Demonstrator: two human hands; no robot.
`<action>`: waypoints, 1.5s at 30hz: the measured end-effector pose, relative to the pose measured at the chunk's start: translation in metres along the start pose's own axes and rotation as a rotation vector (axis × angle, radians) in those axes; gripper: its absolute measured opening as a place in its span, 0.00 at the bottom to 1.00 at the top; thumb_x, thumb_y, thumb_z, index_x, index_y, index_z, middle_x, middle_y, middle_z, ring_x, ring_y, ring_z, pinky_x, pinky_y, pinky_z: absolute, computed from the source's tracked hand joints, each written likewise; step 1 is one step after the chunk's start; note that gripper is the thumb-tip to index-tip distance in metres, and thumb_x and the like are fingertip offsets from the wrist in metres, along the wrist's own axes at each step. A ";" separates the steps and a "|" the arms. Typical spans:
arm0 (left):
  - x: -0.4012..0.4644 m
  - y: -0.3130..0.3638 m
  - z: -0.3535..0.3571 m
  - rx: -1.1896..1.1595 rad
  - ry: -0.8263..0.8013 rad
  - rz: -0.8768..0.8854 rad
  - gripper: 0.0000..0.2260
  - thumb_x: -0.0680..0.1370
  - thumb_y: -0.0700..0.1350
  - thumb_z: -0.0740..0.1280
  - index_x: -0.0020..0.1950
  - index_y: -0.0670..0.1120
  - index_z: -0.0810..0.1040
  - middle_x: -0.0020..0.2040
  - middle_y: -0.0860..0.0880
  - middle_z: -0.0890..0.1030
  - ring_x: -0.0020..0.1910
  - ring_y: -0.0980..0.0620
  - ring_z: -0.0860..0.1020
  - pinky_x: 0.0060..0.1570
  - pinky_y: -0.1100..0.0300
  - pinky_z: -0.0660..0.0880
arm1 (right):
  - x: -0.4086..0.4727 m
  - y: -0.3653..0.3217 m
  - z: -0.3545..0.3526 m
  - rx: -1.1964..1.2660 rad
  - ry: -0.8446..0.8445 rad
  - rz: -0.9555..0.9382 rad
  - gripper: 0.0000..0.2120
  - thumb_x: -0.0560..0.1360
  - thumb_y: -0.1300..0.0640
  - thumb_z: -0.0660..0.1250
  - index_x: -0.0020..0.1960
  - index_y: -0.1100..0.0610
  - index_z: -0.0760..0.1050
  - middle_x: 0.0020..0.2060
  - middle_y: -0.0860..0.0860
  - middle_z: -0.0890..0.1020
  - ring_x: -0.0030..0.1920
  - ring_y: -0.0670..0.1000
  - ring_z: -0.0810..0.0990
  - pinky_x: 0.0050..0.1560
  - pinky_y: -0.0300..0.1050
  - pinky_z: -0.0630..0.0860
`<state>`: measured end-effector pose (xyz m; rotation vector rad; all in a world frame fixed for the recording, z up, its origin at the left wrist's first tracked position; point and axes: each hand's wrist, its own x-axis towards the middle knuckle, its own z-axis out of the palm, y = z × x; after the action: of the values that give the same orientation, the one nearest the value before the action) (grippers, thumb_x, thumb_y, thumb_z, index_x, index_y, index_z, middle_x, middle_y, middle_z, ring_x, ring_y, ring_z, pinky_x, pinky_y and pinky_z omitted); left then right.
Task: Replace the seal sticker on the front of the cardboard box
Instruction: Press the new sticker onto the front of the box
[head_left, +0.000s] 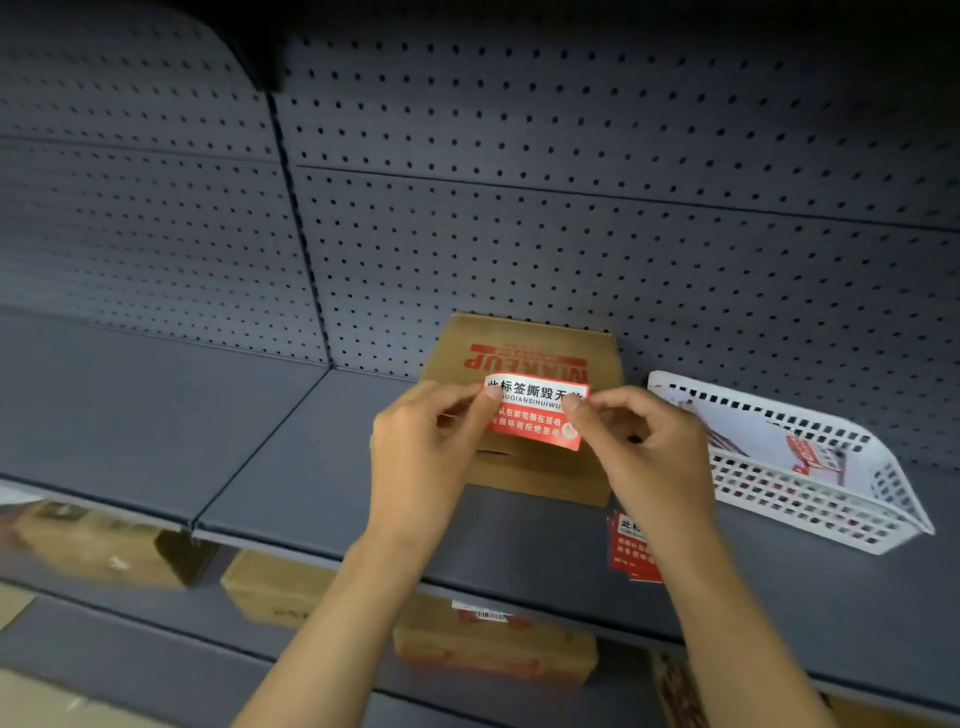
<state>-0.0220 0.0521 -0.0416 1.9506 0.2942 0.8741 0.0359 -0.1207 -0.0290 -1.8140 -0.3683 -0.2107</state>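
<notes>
Holding one red-and-white rectangular seal sticker (535, 413) between both hands, I had it stretched flat over the near top edge of the single brown cardboard box (524, 358) on the upper shelf. My left hand (423, 449) pinched the sticker's left end between thumb and forefinger, closed on it; my right hand (641, 447) pinched the right end the same way, also closed on it. I could not tell whether the sticker already touched the cardboard or hung just above it.

The box sat at the middle of the dark grey metal shelf (291, 467), its far side against the grey perforated back panel (571, 208), red block lettering printed on its top. At about three o'clock from the box lay one white perforated plastic basket (810, 483), tilted, with printed sheets inside that were too blurred to count. At about five o'clock from the box, partly hidden behind my right forearm, lay a small stack of spare red seal stickers (631, 551); I could make out at least two overlapping edges, no firmer count.

Below the shelf, toward six and seven o'clock, I counted three brown cartons on the lower level (493, 649), all blurred, plus a further brown shape at the far left that I could not identify.
</notes>
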 end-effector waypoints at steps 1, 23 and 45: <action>0.001 -0.005 -0.003 0.047 0.003 0.024 0.10 0.77 0.55 0.70 0.51 0.52 0.87 0.45 0.58 0.85 0.44 0.60 0.82 0.48 0.61 0.79 | -0.001 0.002 0.004 -0.008 -0.002 0.006 0.06 0.72 0.48 0.75 0.42 0.49 0.83 0.36 0.44 0.85 0.39 0.39 0.82 0.39 0.31 0.76; 0.005 -0.068 0.000 0.441 -0.083 0.143 0.11 0.76 0.57 0.70 0.44 0.51 0.86 0.41 0.54 0.81 0.33 0.54 0.76 0.29 0.59 0.74 | -0.015 0.052 0.053 -0.301 0.128 0.055 0.12 0.71 0.39 0.72 0.42 0.47 0.83 0.35 0.40 0.84 0.38 0.42 0.83 0.39 0.49 0.82; 0.008 -0.077 0.002 0.549 -0.080 0.170 0.13 0.77 0.59 0.68 0.39 0.51 0.82 0.37 0.54 0.79 0.34 0.51 0.77 0.26 0.56 0.75 | -0.013 0.058 0.059 -0.401 0.210 -0.029 0.12 0.72 0.39 0.72 0.41 0.48 0.83 0.33 0.42 0.85 0.34 0.44 0.83 0.34 0.48 0.81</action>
<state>-0.0037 0.0950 -0.1032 2.5430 0.3506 0.8829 0.0416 -0.0791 -0.1018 -2.1556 -0.2132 -0.5209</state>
